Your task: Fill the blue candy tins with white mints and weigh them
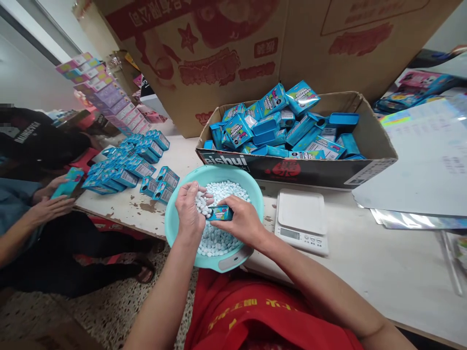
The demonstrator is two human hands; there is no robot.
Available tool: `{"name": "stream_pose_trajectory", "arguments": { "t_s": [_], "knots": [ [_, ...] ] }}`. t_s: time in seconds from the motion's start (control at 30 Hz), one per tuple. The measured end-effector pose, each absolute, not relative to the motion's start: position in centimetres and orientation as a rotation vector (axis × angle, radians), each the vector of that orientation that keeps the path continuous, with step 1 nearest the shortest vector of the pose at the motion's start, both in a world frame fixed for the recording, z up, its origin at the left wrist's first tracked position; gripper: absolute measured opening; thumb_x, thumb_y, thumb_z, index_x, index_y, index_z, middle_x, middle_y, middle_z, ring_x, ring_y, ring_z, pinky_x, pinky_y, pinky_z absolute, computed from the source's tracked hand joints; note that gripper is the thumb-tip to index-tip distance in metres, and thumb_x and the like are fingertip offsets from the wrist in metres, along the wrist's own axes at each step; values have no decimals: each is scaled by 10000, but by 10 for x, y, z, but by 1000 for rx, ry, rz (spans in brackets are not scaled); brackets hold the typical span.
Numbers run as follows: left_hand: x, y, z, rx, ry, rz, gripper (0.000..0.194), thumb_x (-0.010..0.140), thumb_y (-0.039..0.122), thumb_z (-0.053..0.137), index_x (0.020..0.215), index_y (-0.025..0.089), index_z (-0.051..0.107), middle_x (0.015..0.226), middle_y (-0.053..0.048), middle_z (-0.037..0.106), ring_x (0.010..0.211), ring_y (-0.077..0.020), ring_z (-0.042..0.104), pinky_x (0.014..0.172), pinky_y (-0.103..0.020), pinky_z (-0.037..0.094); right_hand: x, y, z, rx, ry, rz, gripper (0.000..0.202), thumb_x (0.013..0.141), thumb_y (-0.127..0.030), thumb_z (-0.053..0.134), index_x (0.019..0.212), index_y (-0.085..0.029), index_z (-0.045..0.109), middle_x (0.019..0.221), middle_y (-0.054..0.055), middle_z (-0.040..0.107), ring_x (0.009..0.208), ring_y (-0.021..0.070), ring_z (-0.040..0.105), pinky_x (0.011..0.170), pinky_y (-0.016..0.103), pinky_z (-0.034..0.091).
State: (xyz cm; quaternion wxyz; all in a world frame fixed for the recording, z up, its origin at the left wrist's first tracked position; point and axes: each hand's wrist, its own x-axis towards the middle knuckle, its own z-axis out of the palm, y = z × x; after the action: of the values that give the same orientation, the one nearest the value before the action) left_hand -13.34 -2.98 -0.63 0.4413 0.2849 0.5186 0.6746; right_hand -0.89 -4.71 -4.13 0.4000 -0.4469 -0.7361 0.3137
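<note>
A turquoise basin of small white candies stands at the table's front edge. Over it, my left hand is cupped around a heap of the candies, its fingers curled. My right hand grips a small blue candy tin between thumb and fingers, lying on its side. One end of the tin meets the candies in my left palm. How full the tin is cannot be seen.
Behind the basin, a cardboard box holds many blue tins. A digital scale sits to the right, near plastic sheets. Rows of blue tins stand left. A co-worker's hands hold a blue packet.
</note>
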Motion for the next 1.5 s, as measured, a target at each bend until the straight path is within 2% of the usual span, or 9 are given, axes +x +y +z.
{"name": "stream_pose_trajectory", "arguments": {
  "t_s": [0.23, 0.37, 0.5, 0.8, 1.27, 1.4, 1.5],
  "knots": [
    [-127, -32, 0, 664, 1287, 1762, 324, 625, 226, 675, 867, 204, 462, 586, 60, 545, 480, -114, 549, 451, -211, 454, -7, -48, -36, -1131, -1841, 788, 338, 653, -314, 800, 913, -204, 614, 879, 24, 650, 854, 199, 604, 739, 306, 444],
    [-125, -32, 1, 707, 1296, 1744, 264, 646, 303, 697, 760, 171, 499, 582, 48, 522, 501, -106, 551, 461, -206, 454, -7, -48, -37, -1125, -1818, 801, 318, 660, -306, 792, 909, -215, 616, 871, 16, 647, 850, 194, 601, 732, 301, 445],
    [-123, -31, 0, 737, 1306, 1760, 317, 659, 355, 719, 656, 169, 462, 535, 67, 459, 429, -66, 462, 401, -178, 387, -6, -50, -36, -1119, -1822, 782, 326, 660, -315, 796, 910, -208, 617, 862, 17, 642, 839, 192, 598, 723, 297, 440],
    [-120, -33, 6, 763, 1242, 1716, 384, 667, 380, 746, 624, 179, 422, 474, 90, 367, 355, -28, 315, 318, -150, 229, -6, -52, -35, -1091, -1839, 765, 343, 659, -313, 803, 925, -199, 619, 864, 27, 645, 851, 201, 602, 738, 305, 446],
    [-121, -28, 14, 813, 1155, 1514, 380, 669, 320, 757, 607, 177, 410, 480, 85, 342, 359, -25, 323, 308, -137, 215, -5, -47, -36, -1073, -1762, 895, 370, 625, -265, 829, 932, -202, 633, 888, 13, 654, 868, 188, 609, 771, 300, 450],
    [-119, -31, 15, 822, 1179, 1568, 378, 666, 340, 757, 610, 177, 422, 475, 83, 355, 359, -27, 330, 311, -142, 214, -4, -50, -38, -1060, -1710, 916, 388, 618, -265, 833, 946, -209, 632, 901, 11, 661, 887, 190, 610, 785, 302, 449],
    [-115, -33, 13, 855, 1216, 1659, 366, 676, 365, 748, 616, 176, 440, 468, 79, 377, 374, -36, 353, 335, -148, 260, -3, -52, -38, -1054, -1688, 938, 370, 624, -279, 828, 936, -221, 637, 898, 6, 664, 883, 188, 612, 783, 301, 451]
  ]
}}
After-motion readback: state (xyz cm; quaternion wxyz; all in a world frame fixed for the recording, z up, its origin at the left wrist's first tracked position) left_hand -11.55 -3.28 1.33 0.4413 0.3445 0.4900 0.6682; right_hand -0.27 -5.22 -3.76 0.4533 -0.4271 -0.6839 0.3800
